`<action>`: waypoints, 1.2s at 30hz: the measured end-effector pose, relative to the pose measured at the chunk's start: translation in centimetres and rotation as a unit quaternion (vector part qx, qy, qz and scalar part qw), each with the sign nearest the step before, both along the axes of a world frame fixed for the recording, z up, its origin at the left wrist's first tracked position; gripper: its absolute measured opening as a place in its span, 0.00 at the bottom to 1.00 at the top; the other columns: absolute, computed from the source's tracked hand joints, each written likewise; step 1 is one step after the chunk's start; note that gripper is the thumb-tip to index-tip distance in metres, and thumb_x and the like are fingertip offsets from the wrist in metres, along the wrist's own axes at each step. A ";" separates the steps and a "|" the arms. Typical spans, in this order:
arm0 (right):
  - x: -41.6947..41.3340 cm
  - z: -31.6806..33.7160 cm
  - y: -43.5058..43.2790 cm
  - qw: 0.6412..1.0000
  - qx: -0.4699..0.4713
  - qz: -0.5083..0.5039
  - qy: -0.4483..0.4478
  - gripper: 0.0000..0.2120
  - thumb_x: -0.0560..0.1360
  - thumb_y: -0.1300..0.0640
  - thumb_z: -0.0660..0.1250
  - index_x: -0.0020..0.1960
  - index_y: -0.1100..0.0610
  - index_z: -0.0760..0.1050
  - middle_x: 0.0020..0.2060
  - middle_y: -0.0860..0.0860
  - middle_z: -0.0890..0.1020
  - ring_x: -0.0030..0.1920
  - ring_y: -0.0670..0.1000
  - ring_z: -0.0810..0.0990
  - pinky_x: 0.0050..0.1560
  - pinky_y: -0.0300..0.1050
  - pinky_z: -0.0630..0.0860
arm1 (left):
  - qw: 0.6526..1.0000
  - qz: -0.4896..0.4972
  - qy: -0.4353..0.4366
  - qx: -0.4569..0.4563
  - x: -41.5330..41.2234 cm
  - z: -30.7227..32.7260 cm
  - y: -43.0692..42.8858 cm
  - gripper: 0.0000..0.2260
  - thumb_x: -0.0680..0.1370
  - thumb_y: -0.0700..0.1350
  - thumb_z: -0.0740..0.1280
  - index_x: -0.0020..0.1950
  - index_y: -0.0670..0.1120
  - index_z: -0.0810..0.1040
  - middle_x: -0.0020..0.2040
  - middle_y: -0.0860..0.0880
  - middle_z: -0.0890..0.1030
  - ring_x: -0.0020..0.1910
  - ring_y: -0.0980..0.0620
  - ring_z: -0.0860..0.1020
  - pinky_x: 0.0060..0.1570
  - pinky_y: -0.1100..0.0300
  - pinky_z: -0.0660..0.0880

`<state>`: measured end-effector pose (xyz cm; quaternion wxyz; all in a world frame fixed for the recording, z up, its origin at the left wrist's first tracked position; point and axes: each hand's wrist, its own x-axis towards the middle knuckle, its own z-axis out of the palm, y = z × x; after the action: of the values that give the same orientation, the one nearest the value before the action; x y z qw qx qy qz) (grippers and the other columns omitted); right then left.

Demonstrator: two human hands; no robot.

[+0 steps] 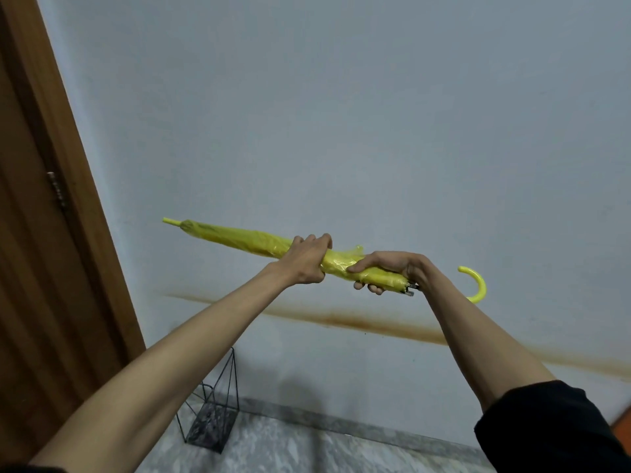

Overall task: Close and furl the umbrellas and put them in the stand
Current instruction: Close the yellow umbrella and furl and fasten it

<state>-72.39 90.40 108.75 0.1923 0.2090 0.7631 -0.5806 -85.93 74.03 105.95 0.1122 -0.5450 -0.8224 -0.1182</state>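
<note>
A closed yellow umbrella [239,237] is being held nearly level before the wall [341,114], its tip pointed left toward the door [34,268] and its hooked handle [478,285] sticking out to the right. The furled canopy is being gripped at its middle by the left hand [307,259], fingers [317,239] curled round it, and just beside that by the right hand [392,268], wrapped round it near the rib ends. The wire stand [211,421] is being shown on the floor [307,448] beside the door, well below the umbrella.
</note>
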 end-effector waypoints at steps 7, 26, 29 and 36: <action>-1.2 2.2 -1.8 0.974 0.199 0.103 -0.002 0.19 0.73 0.53 0.68 0.60 0.61 0.77 0.52 0.56 0.85 0.53 0.56 0.84 0.59 0.55 0.78 | 0.991 0.044 -0.076 -0.100 0.1 -0.2 0.3 0.18 0.67 0.41 0.61 0.56 0.46 0.66 0.45 0.47 0.75 0.43 0.44 0.73 0.41 0.54 0.67; -3.3 -0.1 -2.0 0.917 0.381 0.098 0.061 0.19 0.76 0.37 0.63 0.51 0.50 0.82 0.42 0.49 0.86 0.48 0.47 0.84 0.59 0.49 0.73 | 0.970 0.022 -0.226 -0.088 -2.5 0.4 -0.1 0.23 0.64 0.50 0.78 0.53 0.49 0.73 0.48 0.49 0.77 0.46 0.49 0.76 0.39 0.58 0.71; -3.4 -0.1 -2.3 0.922 0.374 0.090 0.051 0.22 0.77 0.36 0.60 0.51 0.51 0.83 0.41 0.48 0.86 0.47 0.47 0.84 0.58 0.48 0.73 | 0.968 0.012 -0.233 -0.094 -2.7 -0.1 -0.2 0.26 0.61 0.51 0.79 0.53 0.50 0.71 0.50 0.50 0.77 0.48 0.49 0.77 0.43 0.54 0.74; -3.8 -0.7 -2.9 0.934 0.346 0.059 0.062 0.27 0.80 0.37 0.53 0.51 0.57 0.82 0.42 0.48 0.86 0.40 0.50 0.85 0.59 0.52 0.76 | 0.951 -0.024 -0.303 -0.063 -3.3 -0.7 -0.3 0.18 0.63 0.57 0.77 0.47 0.50 0.80 0.42 0.52 0.83 0.43 0.51 0.81 0.45 0.54 0.75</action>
<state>-76.19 87.50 108.09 0.0939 0.1805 0.9383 -0.2796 -89.27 73.76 105.28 -0.1794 -0.5090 -0.8102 -0.2286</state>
